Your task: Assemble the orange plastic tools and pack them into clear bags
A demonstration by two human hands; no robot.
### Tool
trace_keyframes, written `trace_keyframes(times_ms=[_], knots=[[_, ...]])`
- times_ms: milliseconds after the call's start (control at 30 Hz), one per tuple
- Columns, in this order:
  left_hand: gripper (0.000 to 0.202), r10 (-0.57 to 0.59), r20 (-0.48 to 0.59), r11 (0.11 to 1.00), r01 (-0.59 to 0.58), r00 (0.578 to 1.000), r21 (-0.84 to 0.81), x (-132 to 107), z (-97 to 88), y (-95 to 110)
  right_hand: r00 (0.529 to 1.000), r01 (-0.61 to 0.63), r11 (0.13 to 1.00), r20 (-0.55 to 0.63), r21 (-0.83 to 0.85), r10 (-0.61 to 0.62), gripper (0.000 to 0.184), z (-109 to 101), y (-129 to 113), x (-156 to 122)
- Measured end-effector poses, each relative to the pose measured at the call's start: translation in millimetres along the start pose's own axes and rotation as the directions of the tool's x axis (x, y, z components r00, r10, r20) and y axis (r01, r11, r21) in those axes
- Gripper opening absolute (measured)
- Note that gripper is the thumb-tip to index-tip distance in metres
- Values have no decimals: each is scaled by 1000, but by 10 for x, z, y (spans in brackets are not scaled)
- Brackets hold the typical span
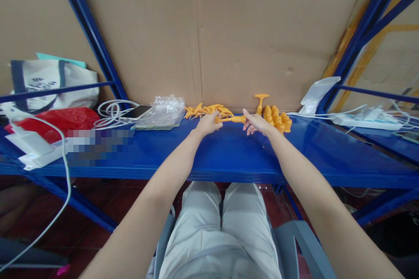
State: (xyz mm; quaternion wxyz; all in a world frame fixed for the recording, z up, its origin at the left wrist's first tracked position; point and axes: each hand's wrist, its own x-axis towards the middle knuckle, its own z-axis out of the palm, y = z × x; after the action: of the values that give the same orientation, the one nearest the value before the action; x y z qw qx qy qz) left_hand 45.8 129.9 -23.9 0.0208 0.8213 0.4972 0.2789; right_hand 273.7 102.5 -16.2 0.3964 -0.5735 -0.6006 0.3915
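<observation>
Over the blue shelf, an orange plastic screw-like rod [233,119] lies level between my two hands. My left hand [208,124] is closed around its left end, with the fingertips pinched together. At the rod's wider right end, my right hand [257,123] has its thumb on top and a finger below; its other fingers are loosely curled. Just behind my left hand is a pile of orange plastic pieces [199,110] with small chains. Beside my right hand stand several bumpy orange pieces [276,117] in a cluster. An orange T-handled piece [261,102] is upright behind it.
Clear plastic bags [165,111] and a phone [139,112] lie to the left, near a coiled white cable [113,111], a red bag [70,123] and a canvas bag [73,83]. A power strip [366,121] is at right. Cardboard [242,43] backs the blue shelf [225,157].
</observation>
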Motion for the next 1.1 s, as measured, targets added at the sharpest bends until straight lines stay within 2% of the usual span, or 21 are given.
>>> trace_keyframes(times_ms=[133,333,567,800,1000,1100], knots=[[32,-10,-11,999,9,1000,-33,9,12,-23,997,58,994,54,88,-63,22,-12,-21,-12],[31,5,-2,1000,-5,1000,-19,-1,-2,-26,987,111,992,112,54,-116,4,-43,-20,-14],[34,5,13,1000,-5,1000,6,-23,-39,2,987,123,991,100,54,-128,22,-30,-43,-35],[36,11,-12,1000,-11,1000,26,-12,-9,8,995,87,996,42,-18,-86,55,13,-33,-6],[36,16,2,1000,-16,1000,4,-1,1,5,998,58,997,20,-50,-57,52,4,-35,-23],[35,4,9,1000,-4,1000,-7,0,-6,4,996,75,997,45,23,-76,32,-19,-24,-32]])
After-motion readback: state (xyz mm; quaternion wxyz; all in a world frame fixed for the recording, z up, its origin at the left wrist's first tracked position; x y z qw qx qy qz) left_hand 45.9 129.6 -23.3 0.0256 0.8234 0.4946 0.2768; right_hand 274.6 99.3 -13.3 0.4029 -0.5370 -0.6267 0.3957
